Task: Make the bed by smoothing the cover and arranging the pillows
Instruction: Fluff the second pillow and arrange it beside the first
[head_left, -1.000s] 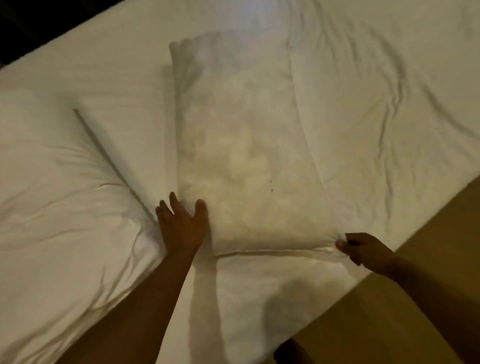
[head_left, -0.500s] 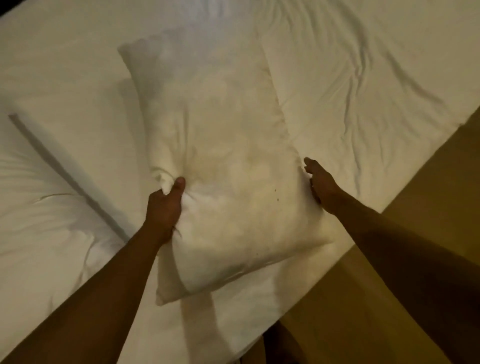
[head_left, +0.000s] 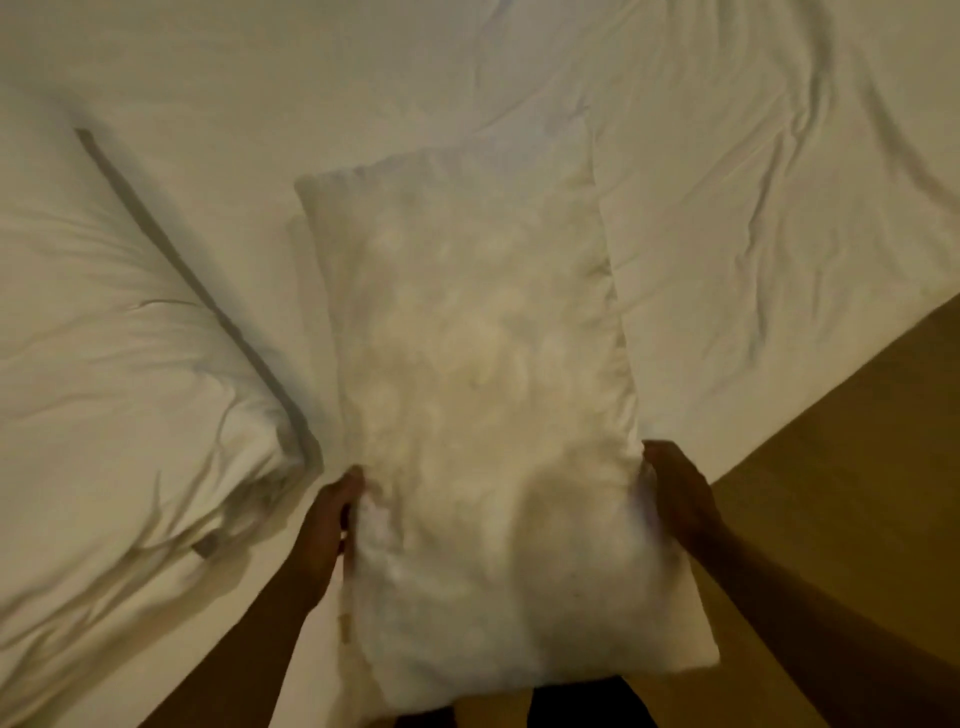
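Note:
A long white pillow (head_left: 483, 415) is held lengthwise over the white bed, its near end raised toward me and past the bed's edge. My left hand (head_left: 327, 525) grips the pillow's left side near the lower end. On the opposite side my right hand (head_left: 675, 499) clasps the pillow, fingers partly hidden behind the fabric. The white cover (head_left: 753, 234) lies wrinkled to the right, and a thick folded duvet (head_left: 104, 389) lies bunched on the left.
A dark seam or fold line (head_left: 197, 291) runs diagonally along the duvet's edge. The bed's edge runs diagonally at the right, with brown floor (head_left: 857, 467) beyond it. My legs show dimly below the pillow.
The pillow went from lying flat on the bed to being lifted and pulled toward me. My hands moved from its corner and edge to grip both its sides.

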